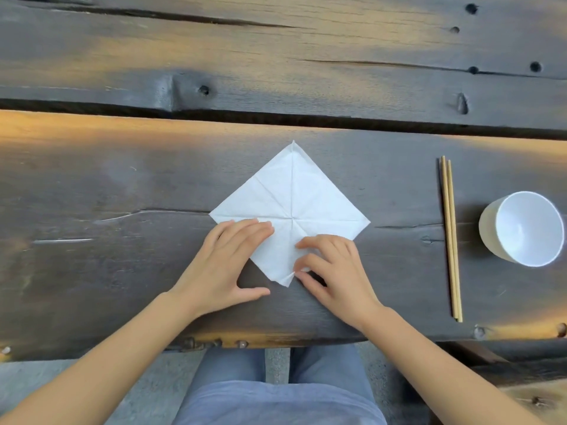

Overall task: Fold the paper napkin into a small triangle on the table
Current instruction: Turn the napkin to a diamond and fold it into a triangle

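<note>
A white paper napkin (291,194) lies unfolded and flat on the dark wooden table (122,194), turned like a diamond with one corner pointing at me. Crease lines cross at its middle. My left hand (227,265) lies flat, fingers pressing the napkin's near-left part, thumb on the bare wood. My right hand (331,271) rests on the near-right part, with thumb and forefinger pinching the napkin's nearest corner, which is slightly lifted.
A pair of wooden chopsticks (449,237) lies to the right of the napkin, pointing away from me. Further right stands a white bowl (521,228). A dark gap (276,118) runs between the table planks beyond the napkin. The table's near edge is above my knees.
</note>
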